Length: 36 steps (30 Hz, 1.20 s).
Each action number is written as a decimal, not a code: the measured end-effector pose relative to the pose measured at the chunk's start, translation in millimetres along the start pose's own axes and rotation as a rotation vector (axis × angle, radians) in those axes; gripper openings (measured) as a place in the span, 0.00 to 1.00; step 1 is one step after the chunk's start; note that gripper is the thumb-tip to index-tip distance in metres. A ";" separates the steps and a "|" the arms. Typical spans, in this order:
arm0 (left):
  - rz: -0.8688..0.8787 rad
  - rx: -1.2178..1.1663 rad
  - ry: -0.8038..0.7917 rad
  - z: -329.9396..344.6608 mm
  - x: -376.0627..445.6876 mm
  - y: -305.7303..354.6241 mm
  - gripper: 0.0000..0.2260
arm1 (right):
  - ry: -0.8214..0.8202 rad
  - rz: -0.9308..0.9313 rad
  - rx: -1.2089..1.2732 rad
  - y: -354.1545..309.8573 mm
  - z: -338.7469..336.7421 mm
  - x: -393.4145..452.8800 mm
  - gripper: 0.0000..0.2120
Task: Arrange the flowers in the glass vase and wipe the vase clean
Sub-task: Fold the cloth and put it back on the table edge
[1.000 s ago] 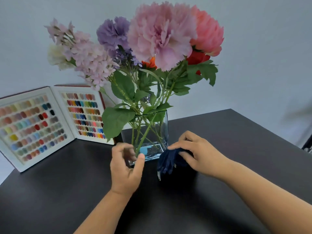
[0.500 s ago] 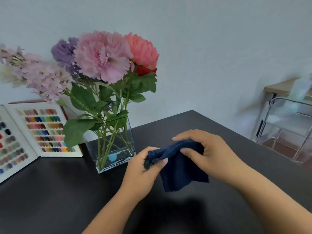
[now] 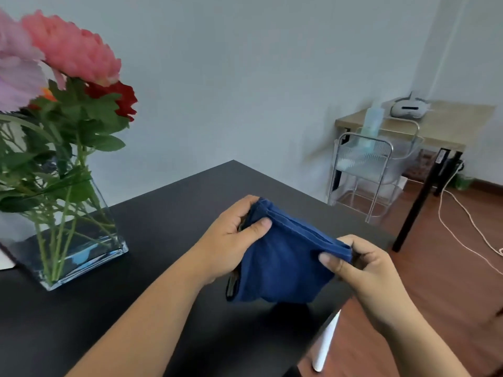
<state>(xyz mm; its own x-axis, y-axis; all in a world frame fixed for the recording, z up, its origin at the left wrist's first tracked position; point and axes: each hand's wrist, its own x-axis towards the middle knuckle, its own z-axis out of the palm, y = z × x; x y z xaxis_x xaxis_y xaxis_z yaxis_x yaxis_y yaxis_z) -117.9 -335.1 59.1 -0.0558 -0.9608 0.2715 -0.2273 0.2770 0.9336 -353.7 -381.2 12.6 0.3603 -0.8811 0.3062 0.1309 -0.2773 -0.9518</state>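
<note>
A square glass vase (image 3: 89, 248) stands at the left on the black table (image 3: 152, 268), holding pink, lilac and red flowers (image 3: 68, 50) with green stems and leaves. To its right, above the table, a dark blue cloth (image 3: 283, 265) hangs stretched between both hands. My left hand (image 3: 231, 240) pinches the cloth's upper left corner. My right hand (image 3: 364, 268) pinches its upper right corner. Both hands are well apart from the vase.
The table's far corner (image 3: 233, 161) and right edge lie close to my hands. Beyond it stand a clear chair with a metal frame (image 3: 362, 170) and a wooden desk (image 3: 435, 126) with a white device. A white cable (image 3: 462, 213) trails over the wood floor.
The view has swung right, so the vase sits at the left edge. The cloth left the vase's side; both hands have drawn it out wider between them.
</note>
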 end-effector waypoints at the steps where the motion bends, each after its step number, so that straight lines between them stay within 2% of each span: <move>1: -0.016 0.060 -0.051 2.7 7.9 0.1 0.06 | 0.031 0.016 0.046 0.8 -4.5 0.0 0.08; 4: -0.111 0.134 -0.164 8.9 32.9 -3.7 0.08 | 0.082 0.081 0.110 6.0 -15.6 1.8 0.12; 7: -0.306 0.122 -0.345 11.2 59.3 -16.3 0.07 | 0.091 0.136 0.121 15.6 -26.1 1.0 0.14; 10: -0.451 0.194 -0.504 18.5 85.9 -39.1 0.08 | 0.150 0.201 0.086 30.9 -34.8 0.6 0.08; 12: -0.486 0.208 -0.525 29.8 101.0 -56.2 0.09 | 0.240 0.255 0.002 43.8 -41.5 2.1 0.04; 14: -0.459 0.228 -0.477 43.3 113.4 -71.3 0.10 | 0.341 0.293 -0.131 57.3 -49.5 4.7 0.05; 19: -0.354 0.308 -0.231 69.8 140.5 -96.5 0.13 | 0.523 0.320 -0.373 82.0 -72.2 18.1 0.10; 21: -0.302 0.385 -0.192 79.2 150.9 -102.7 0.14 | 0.569 0.329 -0.410 87.7 -81.2 25.5 0.14; 24: -0.218 0.531 -0.145 96.1 167.6 -110.9 0.12 | 0.641 0.324 -0.549 92.1 -91.8 38.0 0.14; 28: -0.103 0.747 -0.161 112.2 188.1 -110.4 0.11 | 0.698 0.272 -0.603 94.5 -106.9 57.1 0.20; 30: -0.054 0.867 -0.179 117.4 193.7 -106.2 0.12 | 0.712 0.289 -0.613 94.5 -113.3 62.5 0.18; 32: 0.038 1.067 -0.126 121.4 194.9 -100.9 0.15 | 0.772 0.302 -0.640 93.9 -114.3 62.2 0.11; 34: 0.153 1.233 -0.037 126.0 187.0 -92.5 0.16 | 0.820 0.218 -0.722 89.6 -109.4 56.5 0.14; 36: 0.222 1.245 -0.075 129.0 171.0 -86.9 0.15 | 0.735 0.051 -0.785 80.9 -103.1 52.5 0.16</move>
<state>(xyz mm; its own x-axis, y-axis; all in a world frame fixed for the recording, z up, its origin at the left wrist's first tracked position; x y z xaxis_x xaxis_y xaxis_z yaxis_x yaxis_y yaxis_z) -233.1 -524.8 -5.8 -0.2552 -0.9045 0.3416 -0.9616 0.2743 0.0080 -419.4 -489.4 -49.9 -0.3289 -0.8405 0.4305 -0.5925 -0.1714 -0.7872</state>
